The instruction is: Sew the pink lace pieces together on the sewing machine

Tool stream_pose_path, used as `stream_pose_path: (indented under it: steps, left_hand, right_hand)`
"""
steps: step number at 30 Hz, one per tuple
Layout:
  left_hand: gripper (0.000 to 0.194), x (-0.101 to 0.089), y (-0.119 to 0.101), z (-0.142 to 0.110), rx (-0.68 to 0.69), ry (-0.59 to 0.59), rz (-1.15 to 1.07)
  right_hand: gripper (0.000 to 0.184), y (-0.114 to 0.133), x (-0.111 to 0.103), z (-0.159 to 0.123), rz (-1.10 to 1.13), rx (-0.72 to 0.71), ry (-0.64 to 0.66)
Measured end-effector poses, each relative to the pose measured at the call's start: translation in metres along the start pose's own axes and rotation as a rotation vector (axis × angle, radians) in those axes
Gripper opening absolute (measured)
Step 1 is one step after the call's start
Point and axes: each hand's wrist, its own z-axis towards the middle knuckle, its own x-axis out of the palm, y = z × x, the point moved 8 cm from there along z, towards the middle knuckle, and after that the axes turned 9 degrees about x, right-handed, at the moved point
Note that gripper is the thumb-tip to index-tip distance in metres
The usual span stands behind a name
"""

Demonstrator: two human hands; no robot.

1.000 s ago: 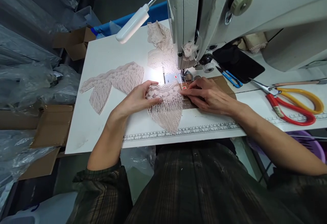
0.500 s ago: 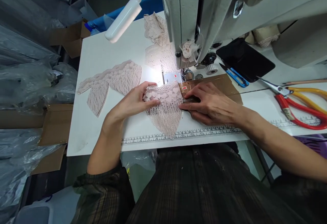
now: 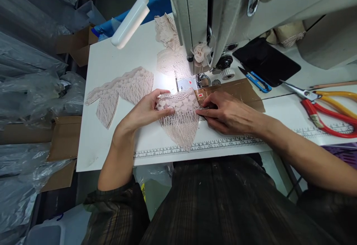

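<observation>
A pale pink lace piece (image 3: 180,120), pointed at its lower end, lies in front of the sewing machine's needle plate (image 3: 186,84). My left hand (image 3: 147,109) grips its left side, thumb on top and the other fingers at the upper edge and partly hidden. At the right edge of the lace is my right hand (image 3: 225,113), its fingers bent and the fingertips closed on that border; what lies beneath them is hidden. Brown tape or card (image 3: 240,92) runs under the right hand. Another lace piece (image 3: 122,88) lies flat to the left.
More lace (image 3: 170,59) lies behind the needle area, beside the machine head (image 3: 192,18). A lamp (image 3: 131,21) hangs above. To the right are a black phone-like slab (image 3: 266,62), a blue cutter (image 3: 258,82) and red-and-yellow-handled pliers (image 3: 323,107). A ruler strip (image 3: 223,143) borders the front edge.
The view has shifted slightly. The fingers of my right hand have moved a little at the lace's edge; my left hand keeps its grip and the lace stays nearly in place.
</observation>
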Motion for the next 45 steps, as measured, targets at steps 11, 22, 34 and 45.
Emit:
stream_pose_path:
  steps: [11,22,34,45]
  left_hand:
    - [0.069,0.001,-0.009,-0.001,0.049,0.022,0.021]
    - [0.069,-0.002,-0.007,-0.006,0.064,0.015,0.156]
    - [0.029,0.056,-0.071,0.009,0.691,0.108,0.814]
    - [0.041,0.08,-0.064,0.003,0.971,0.065,1.317]
  right_hand:
    - [0.038,-0.001,-0.002,0.0,0.028,0.015,-0.007]
    - [0.036,-0.002,-0.005,0.003,0.064,0.045,-0.032]
    - [0.037,-0.002,-0.004,0.003,0.092,0.036,-0.038]
    - [0.035,-0.001,-0.006,0.002,0.091,0.038,-0.053]
